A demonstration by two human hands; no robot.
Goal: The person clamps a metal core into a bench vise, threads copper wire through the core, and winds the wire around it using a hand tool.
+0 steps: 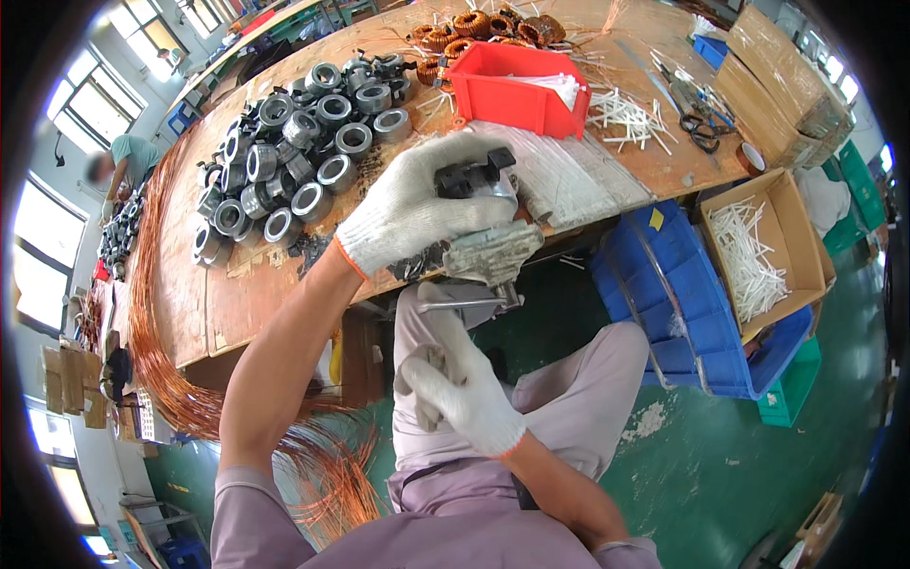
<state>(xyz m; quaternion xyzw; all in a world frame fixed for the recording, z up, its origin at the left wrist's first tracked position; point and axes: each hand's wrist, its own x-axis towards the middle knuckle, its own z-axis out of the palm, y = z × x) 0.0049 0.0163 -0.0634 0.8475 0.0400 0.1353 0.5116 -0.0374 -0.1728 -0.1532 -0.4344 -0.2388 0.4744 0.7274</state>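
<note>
The shirt (427,541) lies closest; the left hand (427,190) wraps a ring (500,191) at the vise (495,252). The right hand (471,402), half curled below, may be empty; I cannot tell. Best hold the ring square and steady.

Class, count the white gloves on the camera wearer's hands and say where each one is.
2. The left glove is at the workbench's near edge, its fingers around a black and silver part; the right glove is over the wearer's lap. Both show clearly.
</note>
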